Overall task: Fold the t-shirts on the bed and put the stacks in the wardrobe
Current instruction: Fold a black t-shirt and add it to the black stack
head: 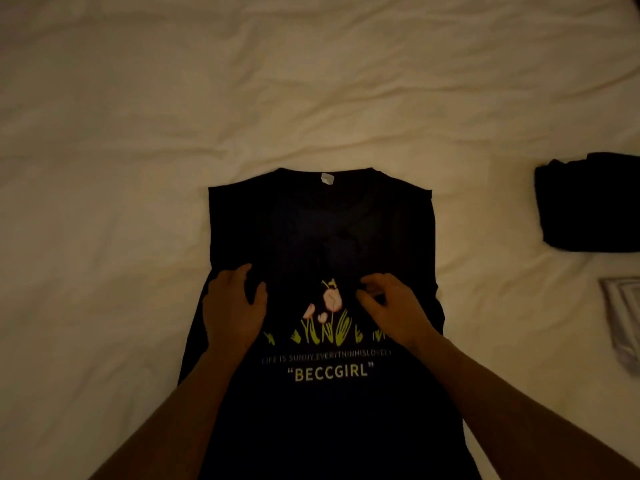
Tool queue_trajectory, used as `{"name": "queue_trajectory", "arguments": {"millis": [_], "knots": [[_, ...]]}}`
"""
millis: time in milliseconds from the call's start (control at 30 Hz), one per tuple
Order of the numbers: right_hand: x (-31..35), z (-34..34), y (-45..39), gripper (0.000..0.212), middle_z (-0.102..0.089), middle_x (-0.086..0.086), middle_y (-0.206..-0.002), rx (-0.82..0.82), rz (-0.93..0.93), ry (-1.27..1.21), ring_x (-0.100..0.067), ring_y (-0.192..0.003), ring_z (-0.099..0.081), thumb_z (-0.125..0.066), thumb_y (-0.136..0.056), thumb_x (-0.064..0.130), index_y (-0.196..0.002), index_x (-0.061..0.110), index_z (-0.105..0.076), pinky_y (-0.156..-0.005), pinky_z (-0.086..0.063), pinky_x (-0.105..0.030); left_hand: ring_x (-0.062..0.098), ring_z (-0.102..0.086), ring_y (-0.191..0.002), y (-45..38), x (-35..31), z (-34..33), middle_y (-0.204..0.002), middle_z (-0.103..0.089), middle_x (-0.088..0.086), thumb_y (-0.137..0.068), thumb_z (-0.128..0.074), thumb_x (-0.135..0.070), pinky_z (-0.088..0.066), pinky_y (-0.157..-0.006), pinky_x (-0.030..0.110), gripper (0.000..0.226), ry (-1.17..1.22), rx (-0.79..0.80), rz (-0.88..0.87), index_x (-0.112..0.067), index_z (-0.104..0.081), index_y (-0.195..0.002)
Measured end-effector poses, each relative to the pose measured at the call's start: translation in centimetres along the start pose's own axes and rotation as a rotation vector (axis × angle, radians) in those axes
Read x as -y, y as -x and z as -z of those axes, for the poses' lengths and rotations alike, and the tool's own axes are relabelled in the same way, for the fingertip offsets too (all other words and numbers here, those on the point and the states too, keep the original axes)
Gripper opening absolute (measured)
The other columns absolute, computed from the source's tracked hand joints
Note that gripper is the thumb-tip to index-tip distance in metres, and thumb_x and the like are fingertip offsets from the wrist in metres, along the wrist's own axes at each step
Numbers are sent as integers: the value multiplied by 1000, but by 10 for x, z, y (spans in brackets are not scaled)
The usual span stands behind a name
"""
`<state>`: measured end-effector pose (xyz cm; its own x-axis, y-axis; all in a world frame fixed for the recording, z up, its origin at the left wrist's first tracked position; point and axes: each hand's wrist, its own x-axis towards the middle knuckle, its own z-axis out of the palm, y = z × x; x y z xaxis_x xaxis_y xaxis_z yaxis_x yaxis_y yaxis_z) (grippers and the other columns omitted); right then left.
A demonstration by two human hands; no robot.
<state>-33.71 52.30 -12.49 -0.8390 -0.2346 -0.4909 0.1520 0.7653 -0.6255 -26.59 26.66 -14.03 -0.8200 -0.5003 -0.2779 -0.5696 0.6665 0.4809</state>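
Black t-shirt (322,216), sleeves tucked; left hand (232,308) and right hand (391,306) loosely curled on cloth, grip unclear; risk: tucks slipping, lopsided fold.

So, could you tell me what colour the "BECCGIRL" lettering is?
Pale yellow lettering on the black t-shirt; head view.

A t-shirt (320,220) lies flat on the bed (138,116), its collar at the far end and its hem toward the person, with both sleeves tucked in over the chest. The left hand (232,306) and right hand (391,306) rest side by side on the shirt's middle, each grip just beyond the printed lettering, the left one near the shirt's left edge. Well to the right of the right-hand grip and slightly farther away sits a folded stack of clothes (588,206), and nearer than that stack, also right of the grip, lies a flat packet (623,317) at the bed's edge.
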Motion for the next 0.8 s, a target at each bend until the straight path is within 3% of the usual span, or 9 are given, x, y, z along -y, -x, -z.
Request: {"name": "queue_trajectory", "arguments": {"millis": [67, 133, 200, 267, 367, 467, 533, 700, 800], "knots": [[-8, -3, 17, 21, -66, 2, -100, -64, -252, -378, -16, -96, -65, -61, -94, 35, -107, 19, -63, -89, -54, -35, 38, -42, -127, 17, 17, 4, -140, -47, 17, -91, -64, -40, -37, -101, 51, 61, -123, -37, 104, -14, -47, -143], [-23, -12, 40, 15, -68, -4, -99, -62, -398, -530, -24, -98, -66, -61, -95, 34, -98, 20, -63, -90, -55, -42, 40, -38, -130, 38, 30, 8, -145, -39, 18, -87, -68, -46, -36, -102, 55, 76, -121, -15, 221, -13, -37, -148], [-41, -20, 65, 19, -67, -2, -101, -66, -412, -405, -23, -98, -65, -62, -95, 30, -105, 15, -64, -91, -53, -40, 40, -40, -128, 59, 41, 8, -143, -41, 19, -84, -69, -51, -36, -102, 56, 83, -54, -7, 303, -13, -33, -149], [-55, -23, 87, 31, -63, -4, -108, -188, -370, -181, -23, -102, -61, -62, -94, 25, -120, 9, -59, -89, -50, -37, 40, -42, -127, 73, 54, 11, -139, -44, 19, -84, -69, -53, -35, -102, 55, 82, -46, -11, 350, -13, -35, -147], [-74, -25, 122, 50, -48, -17, -127, -333, -401, 126, -36, -118, -48, -62, -91, 27, -133, 4, -47, -96, -46, -49, 42, -46, -122, 94, 81, 16, -135, -49, 20, -86, -68, -48, -39, -101, 55, 70, -51, -6, 459, -13, -42, -142], [-98, -23, 143, 55, -46, -21, -127, -247, -539, 142, -41, -115, -50, -65, -90, 33, -132, 4, -43, -95, -47, -51, 31, -56, -92, 123, 102, 20, -122, -60, 19, -92, -65, -40, -49, -79, 42, 55, 140, 57, 531, -9, -49, -134], [-114, -22, 154, 57, -53, -19, -119, -166, -620, 132, -40, -108, -56, -65, -88, 43, -126, 7, -44, -92, -49, -53, 24, -53, -79, 144, 115, 22, -113, -64, 18, -95, -61, -38, -44, -68, 35, 48, 177, 136, 538, -5, -55, -130], [-141, -36, 190, 67, -59, -18, -113, -69, -669, 161, -39, -106, -56, -61, -85, 62, -125, 9, -59, -89, -49, -44, 32, -61, -94, 208, 141, 26, -117, -66, 20, -98, -57, -36, -44, -77, 34, 43, 230, 223, 500, -6, -60, -130], [-147, -41, 214, 67, -61, -19, -112, -61, -555, 132, -37, -101, -58, -61, -86, 62, -124, 7, -59, -85, -51, -43, 30, -60, -93, 245, 150, 27, -120, -66, 19, -99, -58, -33, -44, -78, 34, 41, 278, 233, 499, -8, -60, -131]]}}
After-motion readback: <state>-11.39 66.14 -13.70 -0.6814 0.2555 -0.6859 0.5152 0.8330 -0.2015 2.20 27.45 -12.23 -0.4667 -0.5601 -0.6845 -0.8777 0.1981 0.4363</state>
